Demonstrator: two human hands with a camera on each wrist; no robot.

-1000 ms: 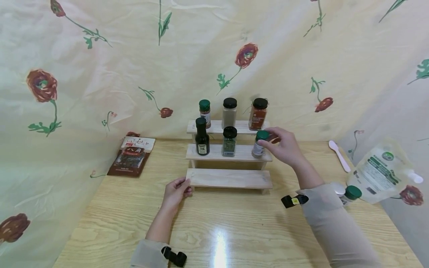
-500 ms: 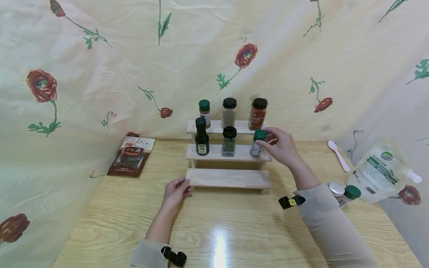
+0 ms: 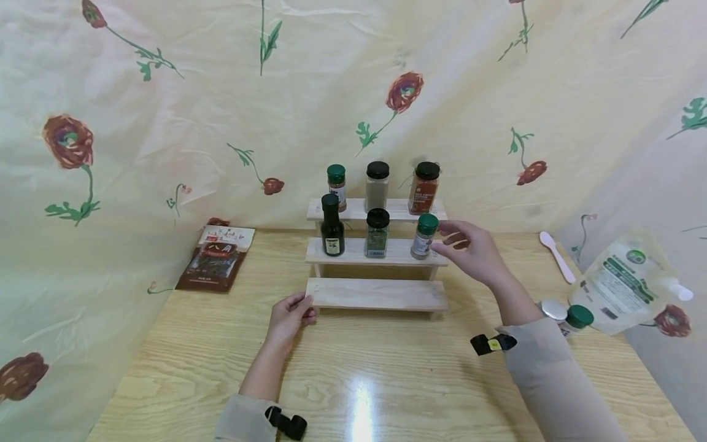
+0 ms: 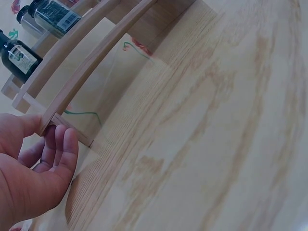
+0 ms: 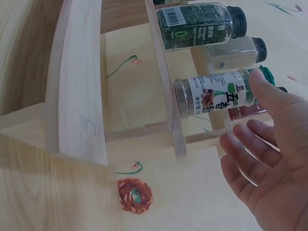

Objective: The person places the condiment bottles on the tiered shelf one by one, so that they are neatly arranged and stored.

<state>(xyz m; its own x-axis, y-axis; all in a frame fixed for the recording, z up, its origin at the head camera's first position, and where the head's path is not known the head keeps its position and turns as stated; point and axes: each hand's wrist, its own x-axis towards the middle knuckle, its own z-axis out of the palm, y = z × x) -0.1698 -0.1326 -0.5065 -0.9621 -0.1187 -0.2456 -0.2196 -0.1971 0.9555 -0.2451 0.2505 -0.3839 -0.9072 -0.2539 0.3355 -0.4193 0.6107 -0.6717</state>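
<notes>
A three-tier wooden spice rack (image 3: 377, 293) stands on the table against the wall. My left hand (image 3: 288, 316) pinches the left end of its lowest step, thumb on top and fingers curled below, as the left wrist view shows. On the right end of the middle step stands a green-capped spice jar (image 3: 423, 237), upright, its label facing out in the right wrist view. Just right of it is my right hand (image 3: 472, 252), fingers parted and holding nothing, the thumb close by the cap. A dark sauce bottle (image 3: 332, 228) and a black-capped herb jar (image 3: 378, 234) share that step.
The top step carries a green-capped jar (image 3: 337, 190), a pale powder jar (image 3: 377, 189) and a red spice jar (image 3: 424, 190). A brown spice packet (image 3: 215, 261) lies left. Rightward are a white spoon (image 3: 558, 256), a refill pouch (image 3: 626, 285) and jars (image 3: 580, 316) beside the right sleeve.
My right hand has let go of the green-capped spice jar and drawn back slightly to the right. The jar shifted a little left on the middle step beforehand. My left hand stays put.
</notes>
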